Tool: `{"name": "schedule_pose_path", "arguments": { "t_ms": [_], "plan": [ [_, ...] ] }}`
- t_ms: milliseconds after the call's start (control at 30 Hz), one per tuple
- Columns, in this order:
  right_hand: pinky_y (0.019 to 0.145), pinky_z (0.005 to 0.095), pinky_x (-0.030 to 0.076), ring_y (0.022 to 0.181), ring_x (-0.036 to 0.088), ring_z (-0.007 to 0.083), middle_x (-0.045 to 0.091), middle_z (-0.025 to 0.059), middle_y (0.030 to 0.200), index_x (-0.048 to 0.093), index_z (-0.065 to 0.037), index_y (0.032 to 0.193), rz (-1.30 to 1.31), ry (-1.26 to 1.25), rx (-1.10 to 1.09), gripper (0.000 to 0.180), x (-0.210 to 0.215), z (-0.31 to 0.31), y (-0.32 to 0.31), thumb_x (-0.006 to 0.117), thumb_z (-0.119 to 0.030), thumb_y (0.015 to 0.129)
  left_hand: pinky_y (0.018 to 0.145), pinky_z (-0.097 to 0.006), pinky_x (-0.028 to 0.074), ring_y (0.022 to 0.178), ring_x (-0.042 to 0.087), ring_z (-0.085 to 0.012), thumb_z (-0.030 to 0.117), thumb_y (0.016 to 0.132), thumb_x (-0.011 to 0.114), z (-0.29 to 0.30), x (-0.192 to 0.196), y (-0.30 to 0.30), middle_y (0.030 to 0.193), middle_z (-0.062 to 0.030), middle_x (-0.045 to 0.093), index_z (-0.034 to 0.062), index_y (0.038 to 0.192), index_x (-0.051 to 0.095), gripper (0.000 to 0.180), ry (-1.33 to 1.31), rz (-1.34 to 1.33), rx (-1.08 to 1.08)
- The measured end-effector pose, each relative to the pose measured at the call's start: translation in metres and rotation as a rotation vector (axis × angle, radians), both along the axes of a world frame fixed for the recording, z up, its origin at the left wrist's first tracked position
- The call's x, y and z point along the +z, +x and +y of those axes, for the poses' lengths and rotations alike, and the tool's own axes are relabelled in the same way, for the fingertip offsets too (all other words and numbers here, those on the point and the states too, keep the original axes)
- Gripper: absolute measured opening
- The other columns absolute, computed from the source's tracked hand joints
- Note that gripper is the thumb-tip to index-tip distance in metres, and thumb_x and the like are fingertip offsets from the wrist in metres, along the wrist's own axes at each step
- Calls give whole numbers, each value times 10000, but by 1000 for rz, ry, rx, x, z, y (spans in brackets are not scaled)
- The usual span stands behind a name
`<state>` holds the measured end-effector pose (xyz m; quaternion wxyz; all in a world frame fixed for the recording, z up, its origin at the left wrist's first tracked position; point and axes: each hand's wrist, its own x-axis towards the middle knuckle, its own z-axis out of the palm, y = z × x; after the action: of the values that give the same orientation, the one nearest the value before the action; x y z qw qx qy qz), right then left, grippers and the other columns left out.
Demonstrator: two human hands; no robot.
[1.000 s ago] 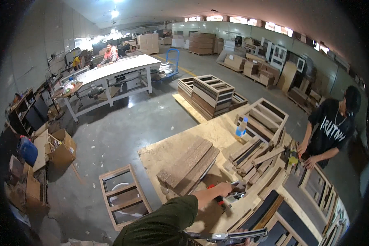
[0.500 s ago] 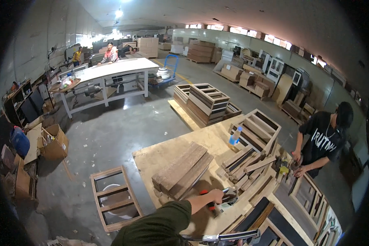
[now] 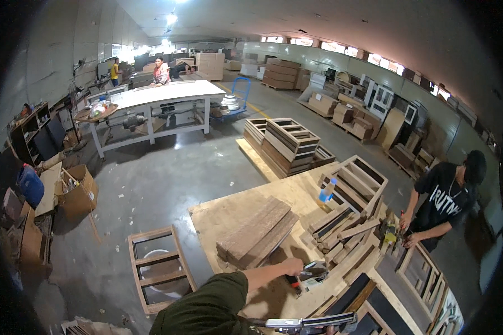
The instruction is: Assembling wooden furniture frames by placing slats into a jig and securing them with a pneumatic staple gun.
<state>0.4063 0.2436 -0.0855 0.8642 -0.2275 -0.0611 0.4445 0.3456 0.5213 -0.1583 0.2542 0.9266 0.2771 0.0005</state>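
My left hand [image 3: 290, 266], at the end of a dark green sleeve, reaches over the plywood-topped bench [image 3: 207, 215]. Its fingers are closed beside a small metal tool [image 3: 314, 271]; what they grip is hidden. A red and black handle [image 3: 294, 283] shows just below the hand. At the lower edge is a long silver tool that looks like a nail gun [image 3: 302, 322]. Only a sliver of my right hand [image 3: 331, 330] shows, against the underside of that tool. A stack of brown wooden boards [image 3: 254, 231] lies just beyond my left forearm.
Wood strips [image 3: 341, 231], a blue-labelled bottle [image 3: 327, 191] and a slatted frame [image 3: 357, 181] crowd the bench's far right. A co-worker [image 3: 444, 195] handles a tool there. On the floor at left, another wooden frame [image 3: 170, 273] leans over a white bucket [image 3: 161, 287].
The view has shifted, so the bench and room sit slightly lower and further right. My left hand has drawn back a little toward the red and black handle.
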Motion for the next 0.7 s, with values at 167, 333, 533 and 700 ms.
{"name": "schedule_pose_path", "arguments": {
  "t_ms": [167, 333, 533, 700],
  "plan": [
    [561, 310, 428, 623, 422, 142, 406, 0, 696, 477, -103, 892, -9, -10, 15, 213, 3, 5, -4, 564, -294, 851, 669, -428, 510, 810, 642, -319, 178, 676, 635, -6, -3, 0, 808, -128, 669, 101, 804, 689, 158, -70, -173, 121],
    [564, 312, 431, 622, 425, 143, 408, 2, 696, 479, -102, 892, -12, -12, 22, 213, 4, 5, -5, 562, -293, 851, 670, -404, 498, 806, 639, -309, 174, 683, 652, -17, 21, 0, 853, -108, 672, 115, 858, 680, 187, -122, -359, 243],
    [567, 314, 434, 622, 428, 144, 410, 3, 696, 481, -101, 892, -21, -3, 42, 212, 4, 8, -8, 561, -292, 850, 643, -351, 487, 738, 639, -227, 195, 692, 743, -32, 52, -18, 821, -102, 663, 29, 884, 640, 274, -306, -680, 258],
    [570, 315, 437, 622, 430, 145, 412, 5, 696, 482, -100, 893, -39, 35, 99, 211, 3, 7, -15, 559, -291, 850, 624, -255, 459, 692, 558, -94, 128, 769, 719, -77, 99, -80, 764, -33, 609, 6, 916, 589, 231, -757, -833, 204]
  ]
}}
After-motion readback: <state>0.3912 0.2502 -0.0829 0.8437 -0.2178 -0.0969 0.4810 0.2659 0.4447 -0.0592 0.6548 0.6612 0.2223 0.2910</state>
